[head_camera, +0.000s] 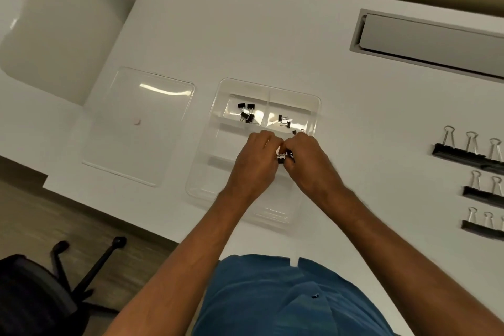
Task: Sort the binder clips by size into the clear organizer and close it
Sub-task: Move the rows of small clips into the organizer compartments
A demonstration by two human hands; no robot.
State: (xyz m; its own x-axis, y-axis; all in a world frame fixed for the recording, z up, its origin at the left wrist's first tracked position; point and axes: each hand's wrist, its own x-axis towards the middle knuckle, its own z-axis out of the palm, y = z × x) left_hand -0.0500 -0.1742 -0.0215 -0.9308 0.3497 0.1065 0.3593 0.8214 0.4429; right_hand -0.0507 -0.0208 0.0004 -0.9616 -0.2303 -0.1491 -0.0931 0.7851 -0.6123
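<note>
The clear organizer [215, 172] lies open on the white table, split into compartments. Several tiny black binder clips [246, 112] sit in its far left compartment, and a few slightly bigger ones [285, 121] in the far right one. My left hand [255, 163] and my right hand [308, 163] meet over the middle compartment, both pinching small black binder clips [282, 157] between their fingertips. The organizer's clear lid [139, 128] lies flat to the left. Large black binder clips [463, 150] stand in rows at the right edge.
A grey cable hatch [431, 38] is set into the table at the back right. A white block [68, 24] stands at the back left. A black office chair [41, 281] sits beyond the table's left front edge.
</note>
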